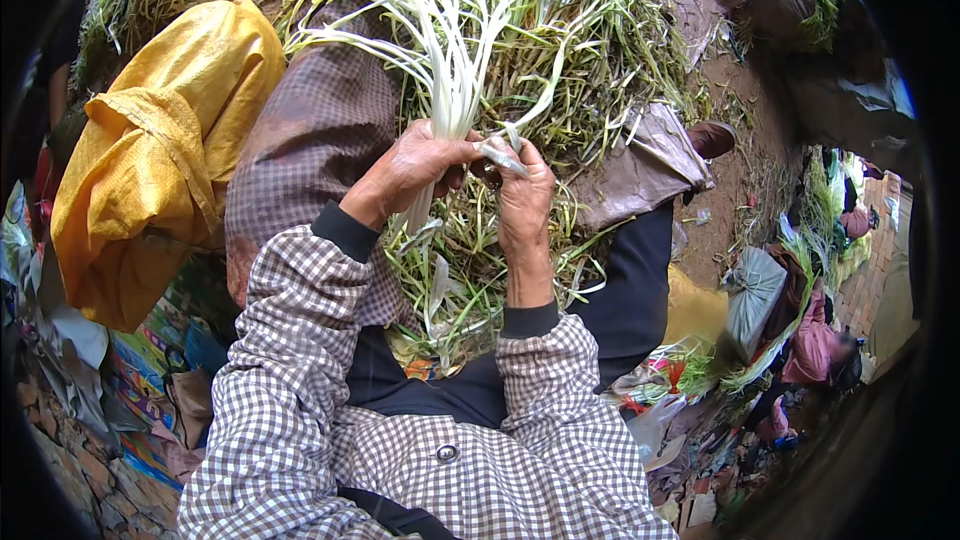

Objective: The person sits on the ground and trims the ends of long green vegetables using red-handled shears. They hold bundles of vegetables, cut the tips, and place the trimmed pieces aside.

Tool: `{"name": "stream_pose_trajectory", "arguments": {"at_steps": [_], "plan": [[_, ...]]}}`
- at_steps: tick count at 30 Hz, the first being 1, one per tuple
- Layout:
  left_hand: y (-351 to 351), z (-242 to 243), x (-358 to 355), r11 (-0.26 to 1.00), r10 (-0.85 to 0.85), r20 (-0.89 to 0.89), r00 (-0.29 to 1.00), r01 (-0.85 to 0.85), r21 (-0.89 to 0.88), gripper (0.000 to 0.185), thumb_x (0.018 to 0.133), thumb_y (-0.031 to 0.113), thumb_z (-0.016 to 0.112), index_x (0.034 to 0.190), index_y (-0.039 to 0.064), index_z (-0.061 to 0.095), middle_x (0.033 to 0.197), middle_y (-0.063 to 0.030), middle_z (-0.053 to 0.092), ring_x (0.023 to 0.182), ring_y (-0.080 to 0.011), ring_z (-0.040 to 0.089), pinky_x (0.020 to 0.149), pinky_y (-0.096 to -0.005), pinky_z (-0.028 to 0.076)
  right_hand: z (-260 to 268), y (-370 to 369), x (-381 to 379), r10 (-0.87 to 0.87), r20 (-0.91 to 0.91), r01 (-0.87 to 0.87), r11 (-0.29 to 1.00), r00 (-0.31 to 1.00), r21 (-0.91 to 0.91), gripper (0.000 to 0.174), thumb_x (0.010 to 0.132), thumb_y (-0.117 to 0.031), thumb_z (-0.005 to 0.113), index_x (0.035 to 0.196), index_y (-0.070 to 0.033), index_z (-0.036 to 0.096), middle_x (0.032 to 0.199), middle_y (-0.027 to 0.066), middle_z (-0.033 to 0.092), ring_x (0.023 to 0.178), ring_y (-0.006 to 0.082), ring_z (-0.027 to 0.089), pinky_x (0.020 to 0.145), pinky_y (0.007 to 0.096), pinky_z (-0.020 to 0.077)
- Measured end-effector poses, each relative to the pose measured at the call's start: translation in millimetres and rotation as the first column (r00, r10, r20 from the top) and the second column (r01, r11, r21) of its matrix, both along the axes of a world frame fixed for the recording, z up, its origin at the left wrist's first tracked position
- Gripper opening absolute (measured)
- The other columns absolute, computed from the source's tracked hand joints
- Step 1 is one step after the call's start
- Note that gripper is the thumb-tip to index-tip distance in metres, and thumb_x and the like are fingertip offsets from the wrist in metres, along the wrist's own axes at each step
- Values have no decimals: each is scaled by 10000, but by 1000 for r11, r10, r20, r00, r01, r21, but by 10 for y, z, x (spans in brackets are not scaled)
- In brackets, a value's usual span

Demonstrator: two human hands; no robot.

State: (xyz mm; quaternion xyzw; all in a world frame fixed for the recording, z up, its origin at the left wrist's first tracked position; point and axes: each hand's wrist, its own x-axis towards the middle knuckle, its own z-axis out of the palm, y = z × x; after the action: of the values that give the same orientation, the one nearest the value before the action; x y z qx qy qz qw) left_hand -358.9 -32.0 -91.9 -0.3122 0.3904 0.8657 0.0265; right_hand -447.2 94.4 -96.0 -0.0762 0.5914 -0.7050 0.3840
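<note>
A bunch of long, pale green-white leafy stalks (452, 90) is gripped in my left hand (405, 169). Its leaves fan out away from me, and the pale stem ends show below the hand. My right hand (525, 202) pinches a whitish, limp strip (501, 156) close beside the left thumb. From these fingers a single yellow-green leaf (551, 90) rises and bends. Whether that leaf and the strip are one piece, I cannot tell. Under both hands lies a heap of loose green and yellowed leaves (465, 240) between my legs.
A thick pile of leafy stalks (577, 22) lies ahead. At left stands a yellow woven sack (172, 135), beside checked cloth (315, 112) over my left leg. A brown plastic sheet (637, 165) lies near my right shoe (711, 139). Farther right are a tied grey bag (752, 289) and a person in pink (814, 341).
</note>
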Motion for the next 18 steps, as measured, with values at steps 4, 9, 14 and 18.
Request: {"name": "stream_pose_trajectory", "arguments": {"at_steps": [4,9,14,18], "plan": [[-36,-23,16,978,207,11,978,-207,-42,198,865,207,676,978,59,609,765,-22,646,547,-55,546,449,-183,415,204,163,69,66,-189,6,934,980,358,221,926,-224,606,975,-10,623,795,24,627,739,79,593,632,218,476],[-365,65,112,891,443,-100,891,-450,-60,197,900,190,640,1027,59,565,820,-46,661,578,-48,576,414,-153,428,195,918,-71,411,-390,-12,700,824,714,256,912,-248,607,939,5,633,735,38,615,683,126,573,589,294,448],[-333,88,155,887,458,-123,880,-462,-2,201,906,186,633,1046,63,557,839,-49,659,601,-55,581,441,-160,435,480,928,-288,633,-527,78,596,567,799,406,854,-229,634,1149,42,568,1124,207,611,1006,345,603,856,411,485],[-217,125,50,927,370,-187,910,-374,13,209,905,180,634,1063,70,553,852,-50,663,623,-64,590,456,-175,447,564,84,-57,503,-666,-106,834,551,542,444,914,-322,542,1172,37,582,1079,202,638,1013,312,597,857,416,484]]}}
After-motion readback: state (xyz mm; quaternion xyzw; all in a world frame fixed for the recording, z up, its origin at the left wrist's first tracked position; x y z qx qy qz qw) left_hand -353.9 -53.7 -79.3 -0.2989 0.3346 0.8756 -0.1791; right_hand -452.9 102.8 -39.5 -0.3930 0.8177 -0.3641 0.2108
